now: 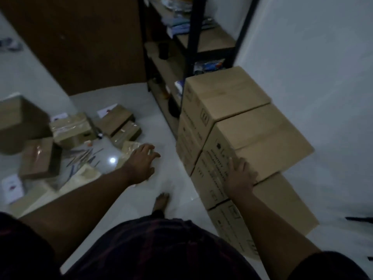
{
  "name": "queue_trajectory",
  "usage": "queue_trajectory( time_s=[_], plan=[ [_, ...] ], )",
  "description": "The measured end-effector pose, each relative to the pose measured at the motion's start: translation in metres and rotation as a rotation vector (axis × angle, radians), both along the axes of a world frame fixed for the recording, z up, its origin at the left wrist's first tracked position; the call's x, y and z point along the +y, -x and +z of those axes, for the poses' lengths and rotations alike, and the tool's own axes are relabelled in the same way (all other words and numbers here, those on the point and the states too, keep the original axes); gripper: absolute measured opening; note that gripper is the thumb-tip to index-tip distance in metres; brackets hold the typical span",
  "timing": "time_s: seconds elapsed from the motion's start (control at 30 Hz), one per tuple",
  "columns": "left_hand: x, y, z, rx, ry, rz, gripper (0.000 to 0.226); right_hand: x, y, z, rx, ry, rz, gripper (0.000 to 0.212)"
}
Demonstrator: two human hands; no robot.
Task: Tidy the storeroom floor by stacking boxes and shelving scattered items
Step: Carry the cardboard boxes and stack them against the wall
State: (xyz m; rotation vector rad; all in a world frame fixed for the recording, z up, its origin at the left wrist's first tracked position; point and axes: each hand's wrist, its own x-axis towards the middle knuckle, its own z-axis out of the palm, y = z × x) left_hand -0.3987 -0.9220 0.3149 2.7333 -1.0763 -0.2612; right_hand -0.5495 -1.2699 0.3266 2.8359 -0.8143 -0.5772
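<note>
Steadying the stacked cartons (260, 136) by the wall, right hand (240, 174) is lying flat on top, holding nothing; left hand (141, 162), fingers spread empty, is reaching toward small boxes (119, 122) scattered on the floor (167, 128) — gathering those looks next

The stacked boxes (252, 126) are plain tan cardboard with dark printed lettering on their sides; the floor (161, 128) is pale glossy grey-white; the wall (312, 57) is off-white. The shelf frame (192, 37) is black with tan boards; the door (80, 43) is dark brown; the person's garment (161, 249) is dark with faint reddish stripes.
</note>
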Motion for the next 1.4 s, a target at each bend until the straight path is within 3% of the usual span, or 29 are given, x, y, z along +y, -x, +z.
queue_trajectory(
  time_s=[0.13,0.27,0.53,0.7,0.8,1.07,1.27,1.4],
  plan=[
    [0.086,0.064,0.003,0.012,0.018,0.235,0.056,0.027,0.008,-0.016,-0.06,0.0,-0.017,0.073],
    [0.164,0.119,0.008,0.066,-0.019,0.46,0.059,0.076,0.0,-0.021,0.115,0.029,0.089,0.077],
    [0.285,0.175,0.008,0.115,-0.091,0.766,0.058,0.211,-0.035,-0.008,0.29,-0.417,0.383,0.091],
    [0.368,0.198,0.01,0.143,-0.04,0.816,0.057,0.314,-0.05,-0.02,0.317,-0.567,0.288,0.11],
    [0.433,0.218,0.007,0.161,-0.002,0.836,0.055,0.386,-0.053,-0.029,0.309,-0.552,0.268,0.111],
    [0.604,0.259,-0.01,0.28,0.032,1.069,0.056,0.585,-0.051,-0.023,0.267,-0.413,0.528,0.09],
    [0.682,0.227,-0.026,0.32,0.109,1.141,0.051,0.674,-0.075,-0.023,0.313,-0.385,0.663,0.093],
    [0.719,0.173,-0.036,0.281,0.215,1.128,0.045,0.701,-0.124,-0.04,0.339,-0.448,0.619,0.092]
  ],
)
